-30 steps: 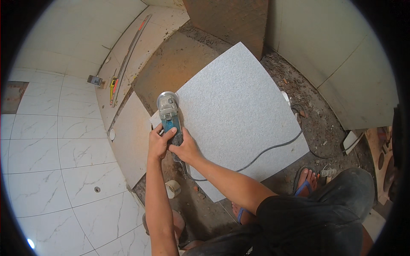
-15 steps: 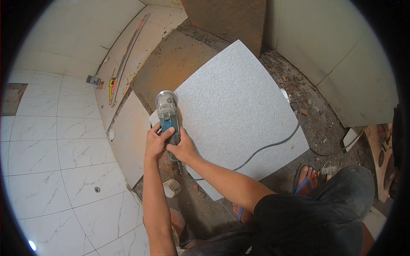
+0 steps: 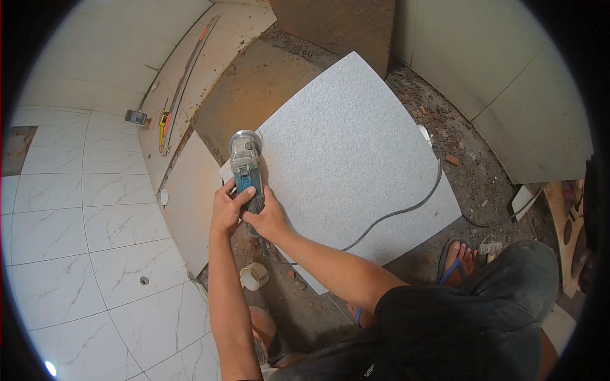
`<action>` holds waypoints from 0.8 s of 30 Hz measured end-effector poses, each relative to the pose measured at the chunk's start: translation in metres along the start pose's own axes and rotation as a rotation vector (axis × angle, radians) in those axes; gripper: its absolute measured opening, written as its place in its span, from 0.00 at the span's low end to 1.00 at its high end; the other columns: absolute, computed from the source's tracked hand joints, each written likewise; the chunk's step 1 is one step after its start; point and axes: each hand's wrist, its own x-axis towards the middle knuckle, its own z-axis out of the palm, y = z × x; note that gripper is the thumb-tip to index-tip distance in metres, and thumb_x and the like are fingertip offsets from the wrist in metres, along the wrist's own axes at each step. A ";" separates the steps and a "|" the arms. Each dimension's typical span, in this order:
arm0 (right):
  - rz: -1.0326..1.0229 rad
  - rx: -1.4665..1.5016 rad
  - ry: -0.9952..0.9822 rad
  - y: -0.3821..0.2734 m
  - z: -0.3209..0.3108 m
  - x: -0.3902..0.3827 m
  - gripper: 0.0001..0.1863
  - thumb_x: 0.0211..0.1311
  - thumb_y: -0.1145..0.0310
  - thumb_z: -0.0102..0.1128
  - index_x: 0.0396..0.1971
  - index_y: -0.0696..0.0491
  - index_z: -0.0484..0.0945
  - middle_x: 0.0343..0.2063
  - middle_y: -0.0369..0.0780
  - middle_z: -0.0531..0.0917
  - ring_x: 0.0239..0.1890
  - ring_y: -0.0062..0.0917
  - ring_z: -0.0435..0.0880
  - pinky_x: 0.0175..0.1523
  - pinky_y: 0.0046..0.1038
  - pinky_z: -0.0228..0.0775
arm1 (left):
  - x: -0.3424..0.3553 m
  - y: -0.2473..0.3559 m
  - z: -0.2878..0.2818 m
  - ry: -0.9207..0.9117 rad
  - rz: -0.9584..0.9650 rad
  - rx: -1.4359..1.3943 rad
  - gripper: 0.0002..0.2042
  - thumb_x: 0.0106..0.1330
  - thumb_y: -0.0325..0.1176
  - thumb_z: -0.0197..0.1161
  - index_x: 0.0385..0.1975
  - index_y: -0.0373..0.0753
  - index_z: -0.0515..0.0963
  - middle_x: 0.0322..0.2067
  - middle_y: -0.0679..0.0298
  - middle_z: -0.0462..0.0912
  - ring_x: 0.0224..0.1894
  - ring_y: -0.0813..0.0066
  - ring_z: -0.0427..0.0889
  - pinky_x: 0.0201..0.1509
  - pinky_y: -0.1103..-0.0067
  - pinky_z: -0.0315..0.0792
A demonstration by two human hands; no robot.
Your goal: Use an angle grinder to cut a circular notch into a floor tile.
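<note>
Both my hands are closed around the blue body of an angle grinder [image 3: 246,166]. My left hand [image 3: 227,208] wraps its left side, thumb across the top. My right hand [image 3: 267,219] grips the rear part from the right. The grinder's head and round guard point away from me, beside the left edge of a large speckled light-grey tile [image 3: 346,152]. Whether the disc touches the tile is hidden beneath the tool. A dark power cord [image 3: 387,219] runs across the tile and off to the right.
Rubble-strewn floor [image 3: 464,159] surrounds the tile. A white cup-like container [image 3: 254,276] lies near my left forearm. At the upper left are a tape measure [image 3: 163,127], a long straight bar [image 3: 189,70] and a phone [image 3: 136,117]. White marbled tiles [image 3: 121,225] cover the left floor.
The grinder and both hands appear slightly farther left and up in the picture. The view itself has shifted a little, and my grip looks the same.
</note>
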 end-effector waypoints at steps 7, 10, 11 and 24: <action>0.001 0.016 0.047 0.009 0.009 0.005 0.37 0.48 0.65 0.72 0.58 0.59 0.66 0.47 0.53 0.80 0.50 0.43 0.82 0.56 0.40 0.73 | 0.005 0.001 -0.005 -0.029 0.012 0.060 0.20 0.63 0.28 0.72 0.53 0.28 0.80 0.40 0.60 0.86 0.37 0.76 0.82 0.45 0.78 0.78; -0.025 0.038 0.026 0.009 0.013 0.004 0.39 0.48 0.65 0.72 0.61 0.58 0.65 0.49 0.54 0.79 0.53 0.45 0.81 0.58 0.41 0.73 | 0.003 -0.004 -0.011 0.009 0.025 0.025 0.21 0.63 0.28 0.72 0.54 0.28 0.79 0.41 0.60 0.86 0.38 0.76 0.82 0.45 0.77 0.78; -0.032 0.059 -0.029 0.007 0.015 0.002 0.42 0.48 0.65 0.71 0.64 0.60 0.62 0.51 0.56 0.79 0.56 0.47 0.81 0.60 0.42 0.72 | -0.001 -0.006 -0.015 0.014 0.025 0.030 0.21 0.63 0.28 0.72 0.54 0.28 0.79 0.41 0.60 0.86 0.38 0.76 0.82 0.45 0.77 0.78; 0.122 -0.003 -0.055 -0.002 0.025 -0.002 0.43 0.52 0.60 0.75 0.64 0.56 0.61 0.54 0.55 0.78 0.58 0.47 0.79 0.61 0.42 0.71 | -0.001 -0.001 -0.028 -0.003 0.036 0.144 0.22 0.60 0.30 0.73 0.55 0.31 0.80 0.43 0.60 0.86 0.43 0.73 0.82 0.52 0.75 0.76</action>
